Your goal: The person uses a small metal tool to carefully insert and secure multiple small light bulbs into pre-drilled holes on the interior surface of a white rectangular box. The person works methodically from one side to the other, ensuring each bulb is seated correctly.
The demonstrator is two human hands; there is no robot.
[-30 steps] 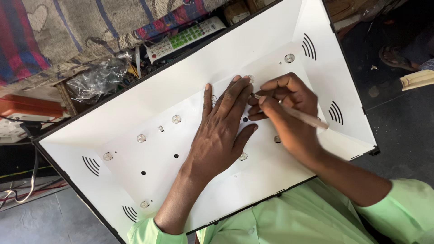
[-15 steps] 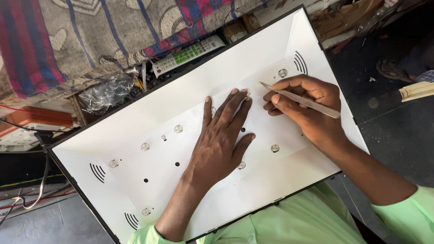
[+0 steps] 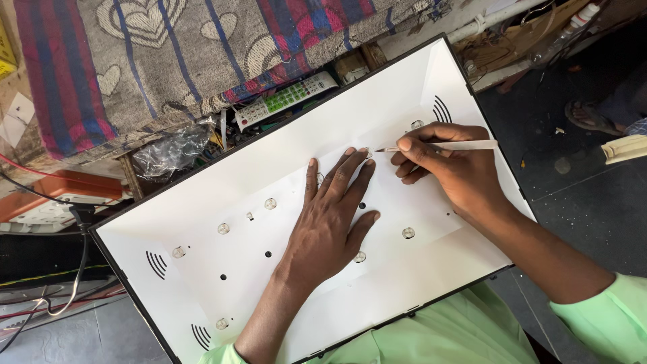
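Note:
A large white panel tray (image 3: 202, 195) with a black rim lies tilted in front of me, dotted with small round clear lenses (image 3: 270, 203) and small holes. My left hand (image 3: 333, 219) rests flat on its middle, fingers spread and pointing up toward the far edge. My right hand (image 3: 448, 168) holds a thin pale stick tool (image 3: 465, 145) like a pen. The tool's tip touches the white sheet just beside my left fingertips.
A striped patterned cloth (image 3: 168, 61) covers the bench behind the panel. A white remote control (image 3: 286, 100) with green keys lies at its edge, with a crumpled clear plastic bag (image 3: 172, 152) beside it. Cables and an orange box (image 3: 54, 189) sit at left. Another person's sandalled foot (image 3: 596, 114) rests at right.
My right hand has moved the stick tool from near the panel's middle up toward the far edge. My left hand stays flat on the sheet. The view has shifted.

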